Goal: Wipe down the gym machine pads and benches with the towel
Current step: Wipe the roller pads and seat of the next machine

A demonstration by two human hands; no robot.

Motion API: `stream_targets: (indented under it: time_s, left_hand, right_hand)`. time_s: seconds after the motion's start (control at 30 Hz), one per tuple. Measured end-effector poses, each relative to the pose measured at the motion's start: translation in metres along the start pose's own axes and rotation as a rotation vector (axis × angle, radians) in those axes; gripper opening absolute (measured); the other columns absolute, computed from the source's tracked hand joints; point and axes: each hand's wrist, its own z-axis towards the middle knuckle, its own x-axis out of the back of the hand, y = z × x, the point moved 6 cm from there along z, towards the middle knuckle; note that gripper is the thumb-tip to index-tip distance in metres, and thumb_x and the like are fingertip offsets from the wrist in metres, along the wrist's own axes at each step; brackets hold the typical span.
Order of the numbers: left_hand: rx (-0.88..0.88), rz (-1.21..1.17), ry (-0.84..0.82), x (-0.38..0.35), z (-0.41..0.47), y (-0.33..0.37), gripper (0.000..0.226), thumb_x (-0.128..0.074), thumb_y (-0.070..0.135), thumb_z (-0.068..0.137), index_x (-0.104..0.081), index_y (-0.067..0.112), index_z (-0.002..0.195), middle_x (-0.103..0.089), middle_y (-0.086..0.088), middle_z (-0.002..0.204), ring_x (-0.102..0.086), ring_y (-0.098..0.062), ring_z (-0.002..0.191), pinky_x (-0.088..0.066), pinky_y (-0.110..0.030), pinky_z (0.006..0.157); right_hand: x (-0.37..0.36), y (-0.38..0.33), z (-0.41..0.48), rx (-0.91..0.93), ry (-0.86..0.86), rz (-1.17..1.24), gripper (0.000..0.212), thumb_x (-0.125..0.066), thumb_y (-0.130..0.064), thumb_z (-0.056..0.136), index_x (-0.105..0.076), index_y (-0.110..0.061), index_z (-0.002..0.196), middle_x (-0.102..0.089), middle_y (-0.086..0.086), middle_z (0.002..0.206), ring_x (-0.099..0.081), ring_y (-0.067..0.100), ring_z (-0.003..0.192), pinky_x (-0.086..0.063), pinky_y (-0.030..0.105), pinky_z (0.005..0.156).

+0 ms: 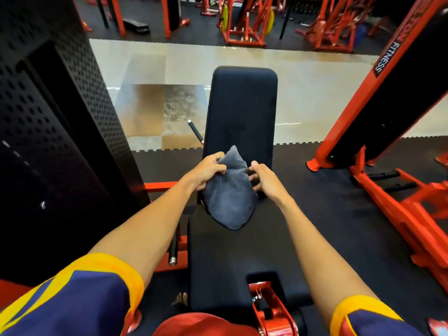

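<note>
A grey towel (228, 195) hangs bunched in front of a black padded bench. My left hand (208, 169) grips its upper left edge with curled fingers. At the towel's right side my right hand (263, 177) pinches the cloth. The towel's lower tip droops over the black seat pad (230, 258). Beyond the hands, the long black back pad (242, 105) tilts away from me.
A black perforated weight-stack shroud (55, 132) stands close on the left. A red machine frame (392, 98) with a black pad rises on the right, its red base rails (407, 209) running across the rubber floor. A red adjuster bracket (269, 309) sits below the seat. More red machines stand at the back.
</note>
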Motion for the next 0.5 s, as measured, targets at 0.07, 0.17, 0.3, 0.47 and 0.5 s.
stream_targets:
  time_s: [0.07, 0.17, 0.3, 0.47, 0.5]
  left_hand:
    - [-0.032, 0.032, -0.018, -0.002, 0.012, 0.015, 0.027, -0.048, -0.007, 0.077, -0.044, 0.019, 0.08, -0.044, 0.001, 0.075, -0.043, -0.01, 0.068, -0.034, -0.03, 0.064]
    - [-0.047, 0.021, -0.083, -0.004, 0.03, 0.033, 0.035, -0.049, 0.0, 0.065, -0.048, 0.016, 0.097, -0.049, -0.005, 0.087, -0.048, -0.015, 0.079, -0.038, -0.029, 0.065]
    - [-0.039, -0.045, -0.162, 0.001, 0.055, 0.054, 0.046, -0.055, 0.001, 0.065, -0.05, 0.016, 0.108, -0.059, -0.006, 0.094, -0.057, -0.018, 0.087, -0.047, -0.029, 0.071]
    - [-0.075, -0.062, -0.172, 0.008, 0.093, 0.072, 0.052, -0.082, 0.008, 0.077, -0.053, 0.016, 0.118, -0.073, -0.016, 0.114, -0.069, -0.028, 0.107, -0.055, -0.042, 0.097]
    - [-0.1, -0.035, -0.124, 0.015, 0.102, 0.076, 0.054, -0.084, 0.01, 0.074, -0.054, 0.019, 0.118, -0.073, -0.018, 0.114, -0.07, -0.029, 0.106, -0.055, -0.043, 0.098]
  right_hand:
    - [0.01, 0.001, 0.006, -0.035, -0.022, -0.001, 0.05, -0.056, -0.053, 0.101, -0.051, -0.026, 0.143, -0.066, -0.001, 0.12, -0.066, 0.015, 0.1, -0.048, 0.03, 0.086]
    - [0.016, -0.008, 0.017, -0.011, -0.09, 0.088, 0.088, -0.076, -0.042, 0.092, -0.022, -0.035, 0.161, -0.055, -0.005, 0.135, -0.055, 0.014, 0.125, -0.041, 0.032, 0.104]
    - [0.033, -0.037, 0.039, 0.118, -0.092, -0.048, 0.043, -0.083, -0.029, 0.086, -0.066, -0.009, 0.12, -0.064, 0.012, 0.096, -0.059, 0.011, 0.086, -0.048, 0.031, 0.08]
    - [0.047, -0.059, 0.062, 0.131, 0.006, -0.181, 0.024, -0.077, -0.016, 0.09, -0.056, -0.006, 0.082, -0.052, 0.008, 0.074, -0.053, 0.014, 0.065, -0.043, 0.033, 0.064]
    - [0.049, -0.065, 0.067, 0.12, 0.021, -0.175, 0.021, -0.074, -0.014, 0.091, -0.055, -0.015, 0.082, -0.053, -0.001, 0.073, -0.051, 0.009, 0.067, -0.041, 0.028, 0.064]
